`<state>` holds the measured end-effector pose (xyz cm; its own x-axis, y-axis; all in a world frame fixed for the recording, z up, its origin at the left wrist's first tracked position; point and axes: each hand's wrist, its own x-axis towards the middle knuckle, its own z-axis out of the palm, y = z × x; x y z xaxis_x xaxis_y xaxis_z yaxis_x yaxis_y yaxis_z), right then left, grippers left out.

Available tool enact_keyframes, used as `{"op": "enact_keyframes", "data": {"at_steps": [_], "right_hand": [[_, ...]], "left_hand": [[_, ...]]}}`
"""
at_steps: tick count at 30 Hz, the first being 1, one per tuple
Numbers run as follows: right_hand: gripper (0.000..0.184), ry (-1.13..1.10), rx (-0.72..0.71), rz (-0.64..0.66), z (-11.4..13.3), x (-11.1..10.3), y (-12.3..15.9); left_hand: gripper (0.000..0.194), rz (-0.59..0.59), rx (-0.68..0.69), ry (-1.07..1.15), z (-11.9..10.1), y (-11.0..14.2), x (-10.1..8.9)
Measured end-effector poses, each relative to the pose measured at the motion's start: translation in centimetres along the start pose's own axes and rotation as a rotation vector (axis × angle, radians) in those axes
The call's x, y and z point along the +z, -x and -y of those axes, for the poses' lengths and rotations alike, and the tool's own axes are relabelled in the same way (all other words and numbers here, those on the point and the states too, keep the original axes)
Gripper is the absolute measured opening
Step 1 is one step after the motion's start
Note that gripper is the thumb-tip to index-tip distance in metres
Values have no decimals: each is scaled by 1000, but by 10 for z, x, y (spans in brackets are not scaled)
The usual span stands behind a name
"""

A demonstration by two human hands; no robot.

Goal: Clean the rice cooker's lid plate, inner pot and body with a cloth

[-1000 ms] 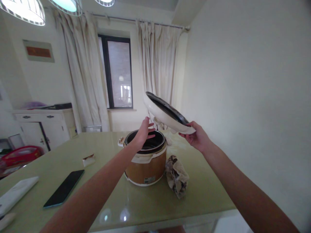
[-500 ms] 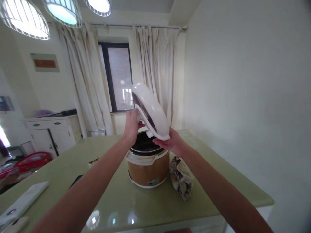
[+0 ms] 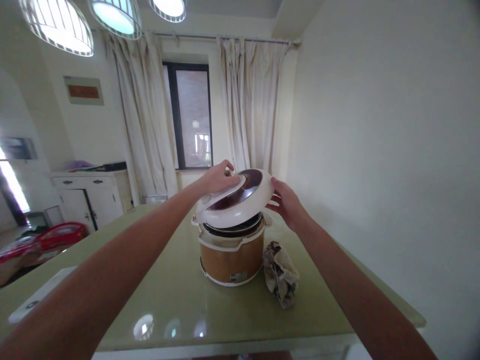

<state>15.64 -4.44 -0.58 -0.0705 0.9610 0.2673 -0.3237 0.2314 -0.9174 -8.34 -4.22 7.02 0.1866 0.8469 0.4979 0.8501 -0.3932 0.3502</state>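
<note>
A white pressure cooker lid (image 3: 234,214) with a dark glossy top is tilted over the brown pressure cooker (image 3: 230,257), its left side low and its right side raised. My left hand (image 3: 221,178) is closed around the lid's handle at the upper left. My right hand (image 3: 287,202) grips the lid's raised right rim, thumb on top and fingers partly below. Between lid and body, part of the black inner pot (image 3: 245,227) shows. A crumpled patterned cloth (image 3: 280,275) lies right of the cooker.
The cooker stands on a glossy green tabletop (image 3: 172,300). A white flat object (image 3: 41,295) lies at the left, partly behind my forearm. Farther left is a red basket (image 3: 62,237). A white cabinet (image 3: 93,197) stands behind, and a bare wall (image 3: 382,150) runs along the right.
The lid has come down from a steep, raised pose to a flatter tilt over the cooker, its top now facing me. My left hand moved right; my right hand went up along the rim.
</note>
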Motion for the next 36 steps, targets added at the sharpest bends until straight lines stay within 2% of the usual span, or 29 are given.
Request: {"op": "enact_keyframes", "data": {"at_steps": [5,8,13,17,20,23,26,30,36], "right_hand": [[28,139,105,33,-22,-7,-7],[32,188,148,67,-30,-7,-1],[41,280,187,41,-39,-5,5],[45,338,208,31,-46,-9,5],[52,559,137,-24,-53,-19,4],[42,790,-33,-108,-58,-34,0],[31,782,-107,-123,-62,-47,-6],[24,718,-69,-108,-69,-52,-10],[28,781,-154,-18,-84,-49,-9]], "left_hand": [[61,134,78,-138,13,-7,15],[59,186,103,-190,18,-11,19],[58,280,73,-274,20,-17,23],[58,304,82,-297,17,-15,31],[60,327,99,-329,15,-11,39],[65,371,118,-354,15,-9,47],[66,378,128,-347,19,-10,51],[69,369,136,-329,26,-12,52],[76,366,155,-309,36,-8,45]]}}
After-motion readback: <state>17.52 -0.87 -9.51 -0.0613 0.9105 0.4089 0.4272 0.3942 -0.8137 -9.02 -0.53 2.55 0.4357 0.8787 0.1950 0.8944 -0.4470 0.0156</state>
